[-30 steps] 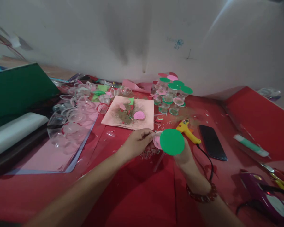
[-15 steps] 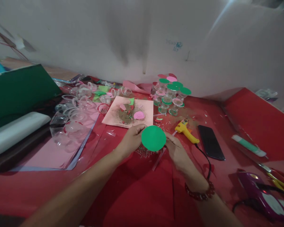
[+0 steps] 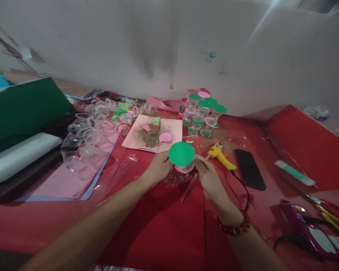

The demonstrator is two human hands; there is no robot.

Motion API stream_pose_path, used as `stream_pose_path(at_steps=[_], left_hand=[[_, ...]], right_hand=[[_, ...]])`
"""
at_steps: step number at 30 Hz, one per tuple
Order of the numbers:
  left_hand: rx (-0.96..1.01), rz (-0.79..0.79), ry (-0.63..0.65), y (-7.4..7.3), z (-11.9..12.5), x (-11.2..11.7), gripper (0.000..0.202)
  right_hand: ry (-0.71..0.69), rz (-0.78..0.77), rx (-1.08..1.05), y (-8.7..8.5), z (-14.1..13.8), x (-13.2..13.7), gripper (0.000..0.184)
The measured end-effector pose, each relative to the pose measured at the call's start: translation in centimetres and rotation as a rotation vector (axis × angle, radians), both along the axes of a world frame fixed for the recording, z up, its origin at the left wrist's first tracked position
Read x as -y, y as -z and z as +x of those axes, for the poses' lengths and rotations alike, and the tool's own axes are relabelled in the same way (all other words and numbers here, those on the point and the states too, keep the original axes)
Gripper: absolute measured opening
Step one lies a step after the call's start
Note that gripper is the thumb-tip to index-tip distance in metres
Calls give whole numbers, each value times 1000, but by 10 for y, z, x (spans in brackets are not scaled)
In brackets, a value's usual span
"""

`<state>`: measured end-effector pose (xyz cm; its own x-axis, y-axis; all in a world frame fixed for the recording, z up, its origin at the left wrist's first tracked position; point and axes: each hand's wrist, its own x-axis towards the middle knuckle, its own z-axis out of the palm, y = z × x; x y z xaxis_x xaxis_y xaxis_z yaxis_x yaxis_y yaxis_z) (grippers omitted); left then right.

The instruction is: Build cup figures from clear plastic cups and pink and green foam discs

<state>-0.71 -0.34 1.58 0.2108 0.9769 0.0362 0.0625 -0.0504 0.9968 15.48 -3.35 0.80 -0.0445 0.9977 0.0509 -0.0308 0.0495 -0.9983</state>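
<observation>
Between both hands is a clear plastic cup piece (image 3: 183,168) with a green paper disc (image 3: 182,153) on top and a pink ring lower down. My left hand (image 3: 159,168) grips its left side, and my right hand (image 3: 206,172), with a dark red bead bracelet at the wrist, grips the right side. Some fingertips are hidden behind the piece. Beyond the hands lies a pink paper sheet (image 3: 130,141) with brown powder, paper scraps and a pink disc (image 3: 165,137). Similar stacked cup pieces topped with discs (image 3: 205,103) stand at the back.
A yellow glue gun (image 3: 220,156) and a black phone (image 3: 250,169) lie on the right, near scissors (image 3: 324,210) and a purple corded device (image 3: 310,229). Many clear plastic cups (image 3: 93,137) crowd the left over pink paper. A white roll-like object (image 3: 22,156) lies at far left.
The held piece has tilted, so the green disc looks flatter and the clear side and pink ring now show beneath it. Both hands keep their grip.
</observation>
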Motion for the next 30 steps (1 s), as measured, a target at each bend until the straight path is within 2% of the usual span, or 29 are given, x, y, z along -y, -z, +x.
stream_pose_path(at_steps=[2, 5, 9, 13, 16, 18, 20, 24, 27, 28, 30], left_hand=[[-45, 48, 13, 1, -1, -1, 17], [-68, 29, 46, 2, -2, 0, 14], [-59, -19, -77, 5, -1, 1, 16], [18, -59, -120, 5, -1, 0, 21], [56, 5, -149, -6, -3, 0, 8], [91, 30, -177, -17, -4, 3, 30], [152, -16, -119, -30, -3, 8, 48], [119, -67, -101, -49, 8, 20, 61], [99, -29, -82, -50, 22, 22, 69], [102, -22, -58, -48, 26, 21, 63], [155, -55, 6, -40, 34, 17, 39]], right_hand=[[4, -30, -22, 0, -2, 1, 27], [-42, -69, -1, -3, -6, 3, 30], [-73, -79, 36, -7, -8, 4, 35], [20, -71, 0, -9, -7, 3, 34], [133, -68, -73, -11, -4, 1, 29], [200, -61, -106, -12, -1, -2, 27], [238, -47, -128, -10, 3, -6, 27], [288, 19, -141, -5, 9, -13, 29], [291, 27, -128, -2, 9, -15, 30], [276, 16, -136, -2, 8, -14, 29], [240, -3, -162, -3, 6, -13, 28]])
